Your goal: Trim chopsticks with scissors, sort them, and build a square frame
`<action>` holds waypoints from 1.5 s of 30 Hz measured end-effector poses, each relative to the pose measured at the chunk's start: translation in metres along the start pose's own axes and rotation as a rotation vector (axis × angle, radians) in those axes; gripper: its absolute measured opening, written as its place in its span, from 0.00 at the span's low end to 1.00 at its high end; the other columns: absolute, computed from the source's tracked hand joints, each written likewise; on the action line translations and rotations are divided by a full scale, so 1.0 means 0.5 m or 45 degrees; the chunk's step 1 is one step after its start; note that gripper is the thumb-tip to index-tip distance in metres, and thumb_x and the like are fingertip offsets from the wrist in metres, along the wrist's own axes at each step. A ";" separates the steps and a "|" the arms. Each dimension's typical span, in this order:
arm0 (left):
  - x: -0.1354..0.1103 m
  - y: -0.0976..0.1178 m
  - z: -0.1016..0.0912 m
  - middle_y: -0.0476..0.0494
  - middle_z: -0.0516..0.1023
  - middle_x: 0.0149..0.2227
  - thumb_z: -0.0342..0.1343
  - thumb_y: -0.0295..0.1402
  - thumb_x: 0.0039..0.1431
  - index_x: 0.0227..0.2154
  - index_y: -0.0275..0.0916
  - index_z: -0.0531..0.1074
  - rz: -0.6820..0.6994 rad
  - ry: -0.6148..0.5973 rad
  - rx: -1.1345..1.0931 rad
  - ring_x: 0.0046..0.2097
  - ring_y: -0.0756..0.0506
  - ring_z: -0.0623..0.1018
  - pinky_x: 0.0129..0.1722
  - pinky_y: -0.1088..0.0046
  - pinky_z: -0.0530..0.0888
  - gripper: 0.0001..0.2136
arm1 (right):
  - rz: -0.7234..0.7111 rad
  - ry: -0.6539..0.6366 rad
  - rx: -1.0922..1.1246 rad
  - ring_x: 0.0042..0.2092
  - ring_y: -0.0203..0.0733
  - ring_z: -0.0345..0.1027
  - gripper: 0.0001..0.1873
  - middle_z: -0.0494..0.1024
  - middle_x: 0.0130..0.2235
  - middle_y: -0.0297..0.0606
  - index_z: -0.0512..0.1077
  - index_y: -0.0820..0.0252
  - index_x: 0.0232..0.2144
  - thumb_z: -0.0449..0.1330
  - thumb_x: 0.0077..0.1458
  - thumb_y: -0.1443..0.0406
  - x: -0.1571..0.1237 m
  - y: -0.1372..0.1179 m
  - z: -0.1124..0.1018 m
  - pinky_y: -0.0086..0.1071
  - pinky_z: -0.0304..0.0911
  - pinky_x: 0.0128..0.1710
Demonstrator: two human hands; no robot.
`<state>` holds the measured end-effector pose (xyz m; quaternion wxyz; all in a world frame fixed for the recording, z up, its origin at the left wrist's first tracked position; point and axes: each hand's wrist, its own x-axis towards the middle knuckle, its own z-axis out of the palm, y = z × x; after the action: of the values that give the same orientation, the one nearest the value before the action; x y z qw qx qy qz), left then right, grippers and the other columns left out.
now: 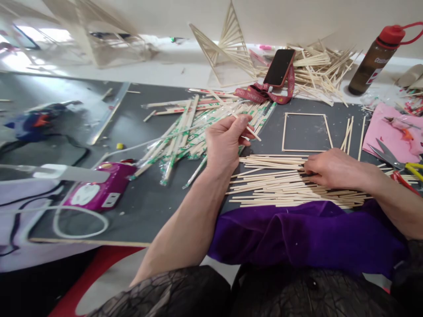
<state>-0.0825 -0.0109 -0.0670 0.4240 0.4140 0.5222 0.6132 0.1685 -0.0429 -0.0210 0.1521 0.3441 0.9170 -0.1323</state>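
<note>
In the head view we are reading "ETERNAL LOVE" on the lanyard [253, 93] beside the phone [280, 66]. The bottle [372, 68] is bearing white script (too blurred for us to make out), and the packs [180, 143] are showing green print we are failing to read. Our left hand [228, 136] is pinching a stick [254, 133] between thumb and fingers, near the packs. Our right hand [333, 169] is resting on the loose sticks [277, 161], fingers curling; we cannot tell whether they are gripping any. The frame [284, 132] is lying flat just beyond. Scissors [390, 154] are lying near our right wrist, a cable [142, 145] is crossing the packs, and purple cloth [307, 233] is bunching along the loose sticks' near side.
</note>
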 end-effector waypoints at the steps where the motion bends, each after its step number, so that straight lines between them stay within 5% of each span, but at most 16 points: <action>1: 0.001 -0.001 0.000 0.51 0.78 0.23 0.64 0.37 0.54 0.25 0.41 0.77 -0.003 0.003 -0.011 0.21 0.54 0.75 0.16 0.81 0.66 0.07 | 0.024 -0.013 -0.061 0.33 0.42 0.72 0.10 0.81 0.37 0.42 0.77 0.61 0.35 0.54 0.61 0.69 0.002 -0.008 0.004 0.34 0.46 0.28; 11: 0.005 0.002 -0.006 0.52 0.78 0.22 0.66 0.38 0.54 0.26 0.41 0.79 0.002 0.012 -0.085 0.20 0.55 0.74 0.15 0.84 0.65 0.07 | 0.019 0.064 -0.160 0.32 0.45 0.73 0.11 0.80 0.35 0.44 0.74 0.63 0.36 0.51 0.61 0.69 0.003 -0.035 0.027 0.35 0.42 0.26; 23: -0.001 0.008 0.001 0.52 0.77 0.21 0.62 0.33 0.58 0.26 0.38 0.78 0.004 0.002 -0.079 0.20 0.55 0.74 0.15 0.84 0.64 0.07 | 0.085 -0.082 0.019 0.33 0.42 0.71 0.11 0.81 0.35 0.41 0.75 0.59 0.32 0.52 0.59 0.67 0.014 -0.014 0.031 0.32 0.46 0.28; 32: 0.003 0.013 -0.002 0.52 0.77 0.21 0.60 0.31 0.59 0.25 0.38 0.77 0.011 0.048 -0.056 0.20 0.56 0.73 0.16 0.84 0.65 0.07 | 0.074 0.085 0.168 0.33 0.42 0.70 0.11 0.80 0.33 0.40 0.74 0.60 0.33 0.53 0.60 0.65 0.013 0.017 0.027 0.32 0.53 0.31; 45: 0.012 0.007 -0.009 0.51 0.77 0.23 0.62 0.36 0.57 0.27 0.41 0.78 0.069 0.055 0.012 0.22 0.55 0.75 0.16 0.83 0.65 0.07 | 0.098 0.114 0.221 0.38 0.43 0.73 0.12 0.81 0.38 0.42 0.75 0.61 0.39 0.52 0.64 0.63 0.023 0.032 0.024 0.33 0.58 0.35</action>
<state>-0.0887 -0.0070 -0.0636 0.3939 0.4166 0.5229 0.6307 0.1735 -0.0288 -0.0386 0.0856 0.3966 0.8941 -0.1898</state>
